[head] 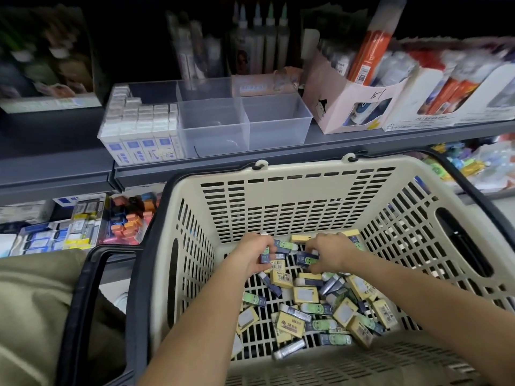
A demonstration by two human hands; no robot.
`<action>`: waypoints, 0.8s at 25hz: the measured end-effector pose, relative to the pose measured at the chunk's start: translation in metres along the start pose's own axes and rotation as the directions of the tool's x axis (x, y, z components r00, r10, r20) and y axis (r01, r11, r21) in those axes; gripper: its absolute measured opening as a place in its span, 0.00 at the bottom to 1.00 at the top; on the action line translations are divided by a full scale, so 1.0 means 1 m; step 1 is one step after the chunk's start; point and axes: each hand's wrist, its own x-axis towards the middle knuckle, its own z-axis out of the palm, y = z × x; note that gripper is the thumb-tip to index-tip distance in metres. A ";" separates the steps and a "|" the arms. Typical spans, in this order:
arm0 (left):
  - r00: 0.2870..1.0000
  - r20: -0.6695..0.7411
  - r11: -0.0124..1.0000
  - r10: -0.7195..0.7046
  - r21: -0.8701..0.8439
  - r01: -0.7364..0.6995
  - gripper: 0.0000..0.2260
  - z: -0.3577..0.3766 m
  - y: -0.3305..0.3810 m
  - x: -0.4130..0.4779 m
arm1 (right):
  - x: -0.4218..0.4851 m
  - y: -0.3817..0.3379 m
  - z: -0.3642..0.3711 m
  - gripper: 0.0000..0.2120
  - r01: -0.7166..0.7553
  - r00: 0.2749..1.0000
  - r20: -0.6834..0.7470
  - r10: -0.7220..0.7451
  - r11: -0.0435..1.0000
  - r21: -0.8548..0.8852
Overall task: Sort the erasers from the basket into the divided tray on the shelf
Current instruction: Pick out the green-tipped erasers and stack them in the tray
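A beige slotted basket (295, 190) fills the foreground, its floor strewn with several erasers (306, 305) in yellow, dark-blue and green sleeves. Both my hands are down inside it at the far end of the pile. My left hand (257, 253) grips a few dark-blue erasers. My right hand (328, 253) pinches a dark-blue and green eraser (306, 259). On the grey shelf above stands the clear divided tray (245, 126). Its left compartment is packed with white and blue erasers (142, 126); the other compartments hold nothing.
The basket's black handles (83, 302) hang down at left and right. Pink and white display boxes (351, 101) of glue sticks stand right of the tray. A lower shelf (83, 224) at left holds more boxed erasers. An olive garment (33, 302) lies at bottom left.
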 end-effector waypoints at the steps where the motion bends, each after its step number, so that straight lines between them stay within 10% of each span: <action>1: 1.000 0.007 1.000 -0.003 -0.005 0.003 0.05 0.000 0.000 0.001 | -0.001 0.001 0.000 0.24 -0.004 1.000 -0.020 0.004 1.000 0.010; 6: 0.998 0.059 0.999 -0.029 -0.030 0.031 0.07 0.004 -0.004 0.002 | -0.010 0.003 -0.011 0.17 -0.016 0.989 -0.137 0.057 0.958 0.285; 10: 0.979 0.203 0.991 0.018 -0.133 0.009 0.12 0.011 -0.003 -0.001 | -0.016 -0.011 -0.034 0.13 0.073 0.979 -0.188 0.081 0.719 0.691; 16: 0.975 0.222 0.949 -0.008 -0.305 0.077 0.24 0.003 -0.007 0.000 | -0.024 -0.048 -0.053 0.17 0.182 0.975 -0.088 -0.204 0.506 0.843; 20: 0.999 0.021 0.925 -0.041 -0.377 0.046 0.20 -0.025 -0.015 0.010 | -0.008 -0.034 -0.054 0.12 0.112 0.985 -0.171 0.003 0.746 0.656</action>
